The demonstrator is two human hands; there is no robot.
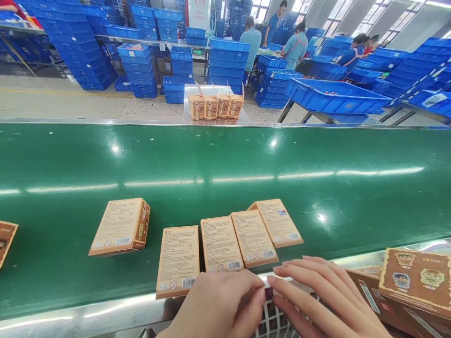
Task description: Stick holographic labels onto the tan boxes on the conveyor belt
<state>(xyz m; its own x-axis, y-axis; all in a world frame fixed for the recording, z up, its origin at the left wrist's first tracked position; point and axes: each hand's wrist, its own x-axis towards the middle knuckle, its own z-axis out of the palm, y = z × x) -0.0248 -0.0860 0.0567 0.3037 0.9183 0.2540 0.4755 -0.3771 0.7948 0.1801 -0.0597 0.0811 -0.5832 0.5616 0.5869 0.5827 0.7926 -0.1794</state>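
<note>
My left hand (225,300) is at the bottom centre, thumb and index finger pinched together; what they hold, if anything, is too small to name. Beside it, my right hand (317,295) has its fingers stretched out, the fingertips close to the left thumb. Both are over a white mesh basket (275,321) at the belt's near edge. Just beyond the hands, small brown boxes lie with their printed text side up: one at the left (179,258), one in the middle (221,244), one beside it (253,237) and one at the right (279,221).
Another box (121,225) lies further left on the green conveyor belt (211,155), and part of one (5,241) shows at the left edge. Brown boxes (416,277) are stacked at the lower right. Across the belt stand open boxes (216,107), blue crates (229,58) and several people.
</note>
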